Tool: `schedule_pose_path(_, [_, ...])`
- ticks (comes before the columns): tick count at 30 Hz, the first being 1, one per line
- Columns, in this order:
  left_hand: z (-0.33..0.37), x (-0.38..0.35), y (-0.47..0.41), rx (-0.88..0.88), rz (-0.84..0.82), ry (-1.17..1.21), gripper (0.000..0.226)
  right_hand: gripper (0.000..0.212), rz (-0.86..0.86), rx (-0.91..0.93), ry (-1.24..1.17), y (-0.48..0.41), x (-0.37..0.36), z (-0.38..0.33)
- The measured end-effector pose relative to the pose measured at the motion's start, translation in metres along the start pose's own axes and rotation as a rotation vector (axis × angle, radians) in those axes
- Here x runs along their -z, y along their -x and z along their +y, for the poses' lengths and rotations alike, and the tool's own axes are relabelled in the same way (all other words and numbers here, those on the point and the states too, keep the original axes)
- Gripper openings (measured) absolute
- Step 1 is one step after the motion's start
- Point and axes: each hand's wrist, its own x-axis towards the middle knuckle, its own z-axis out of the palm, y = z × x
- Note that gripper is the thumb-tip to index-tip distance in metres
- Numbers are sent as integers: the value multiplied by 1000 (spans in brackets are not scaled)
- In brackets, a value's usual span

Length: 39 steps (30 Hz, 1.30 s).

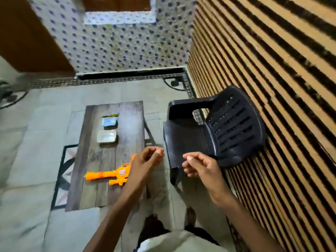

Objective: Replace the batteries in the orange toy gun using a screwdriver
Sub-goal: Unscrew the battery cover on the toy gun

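Our left hand [147,161] and right hand [199,166] hover loosely curled, holding nothing. The orange toy gun [107,176] lies toward the table's [91,197] near right corner. We'd best first fetch what looks like the screwdriver [110,115] at the far edge.

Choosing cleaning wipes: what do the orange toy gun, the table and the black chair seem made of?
Orange toy gun: likely moulded plastic, uniform bright colour. Dark rectangular table: wood or wood-look laminate, matte, with plank-like grain streaks. Black slatted chair: moulded plastic, glossy highlights on one-piece curves.
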Motion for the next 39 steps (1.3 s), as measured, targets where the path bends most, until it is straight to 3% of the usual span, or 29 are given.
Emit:
schedule_pose_path(5, [7,-7,15,1,250,52,25,16,-220,-4,118,-37,9,-21])
schedule_pose_path(10, [8,1,14,39,470,165,13,14,-352,-30,133,-71,-20,-24])
schedule_pose_path(39, [-1,158,-63,166,1047,310,16,15,-858,-197,444,-224,-267,-47])
